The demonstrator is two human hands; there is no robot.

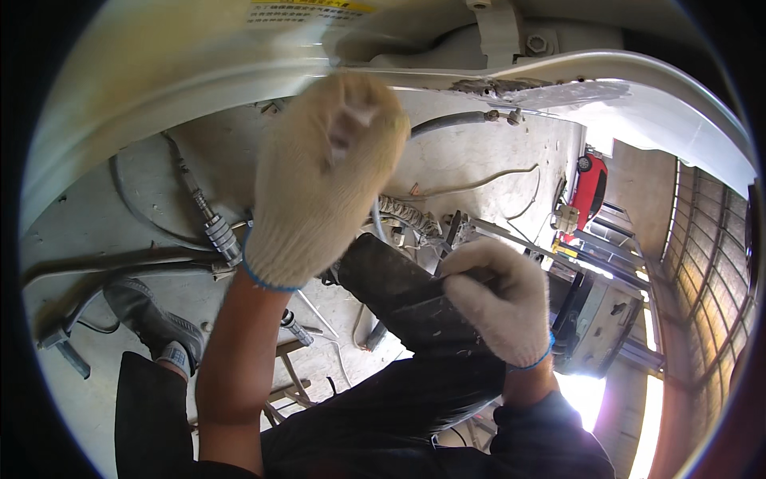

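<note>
My left hand [327, 180], in a cream knit glove, is raised at the lower edge of a light-coloured vehicle panel [167, 72], its fingers curled; what they hold, if anything, is blurred. Above, the panel's flange [542, 92] shows dark patches near a bracket [499, 32] and bolt. My right hand [499, 299], also gloved, is curled lower right against my dark trouser leg [399, 319]; I cannot make out what is between its fingers.
Hoses lie on the concrete floor [96, 231] with a metal air tool [223, 239], another fitting [295, 327] and several metal parts. My shoe [148, 315] is at lower left. Equipment [598, 319], a red car [589, 195] and a barred wall [702, 255] are at right.
</note>
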